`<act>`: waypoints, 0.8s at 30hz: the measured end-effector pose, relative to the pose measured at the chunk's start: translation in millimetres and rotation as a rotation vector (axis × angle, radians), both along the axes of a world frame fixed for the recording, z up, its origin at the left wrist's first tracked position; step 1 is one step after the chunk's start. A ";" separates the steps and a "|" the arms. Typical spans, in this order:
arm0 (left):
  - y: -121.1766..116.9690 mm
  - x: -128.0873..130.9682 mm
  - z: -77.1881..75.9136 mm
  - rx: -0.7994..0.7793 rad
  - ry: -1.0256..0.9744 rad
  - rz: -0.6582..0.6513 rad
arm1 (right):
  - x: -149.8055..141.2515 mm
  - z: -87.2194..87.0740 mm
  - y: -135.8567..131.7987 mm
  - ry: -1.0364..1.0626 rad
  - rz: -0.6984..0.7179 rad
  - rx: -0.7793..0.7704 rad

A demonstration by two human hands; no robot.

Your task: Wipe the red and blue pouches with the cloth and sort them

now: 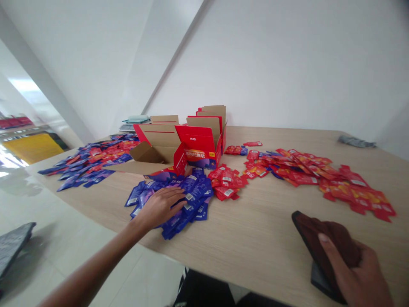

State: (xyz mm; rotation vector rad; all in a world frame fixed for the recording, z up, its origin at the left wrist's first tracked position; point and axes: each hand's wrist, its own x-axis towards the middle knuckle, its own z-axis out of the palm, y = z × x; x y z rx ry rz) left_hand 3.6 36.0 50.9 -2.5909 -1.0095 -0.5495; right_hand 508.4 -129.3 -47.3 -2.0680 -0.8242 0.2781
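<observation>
My left hand (162,205) rests palm down on a heap of blue sachets (191,192), its fingers stretched out and grasping nothing that shows. At the right front, my right hand (358,273) grips a dark brown and black flat object (329,238) just above the table; its exact kind is unclear. A small heap of red sachets (227,182) touches the right side of the blue heap. Behind the blue heap stands an open red cardboard box (159,157), its brown flaps raised. Another red box (200,147) with printed lettering stands beside it, also with a raised flap.
A long spread of red sachets (300,166) crosses the right side of the wooden table (255,234). Mixed blue and red sachets (92,160) cover the left end. A grey crumpled item (356,141) lies at the far right. The table's front edge is close to my legs (204,290).
</observation>
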 end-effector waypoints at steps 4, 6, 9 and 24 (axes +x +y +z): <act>-3.2 9.8 11.9 0.030 -0.015 -0.045 | -7.1 11.6 4.2 0.089 -0.039 -0.031; -9.9 29.2 25.7 0.055 -0.055 -0.119 | -12.0 17.0 4.7 0.112 -0.051 0.023; -21.4 79.7 54.1 0.039 -0.109 -0.268 | -18.2 22.1 4.0 0.208 -0.025 0.115; 82.2 426.7 13.0 -0.133 0.215 -0.358 | -28.3 31.1 -13.4 0.543 0.655 0.400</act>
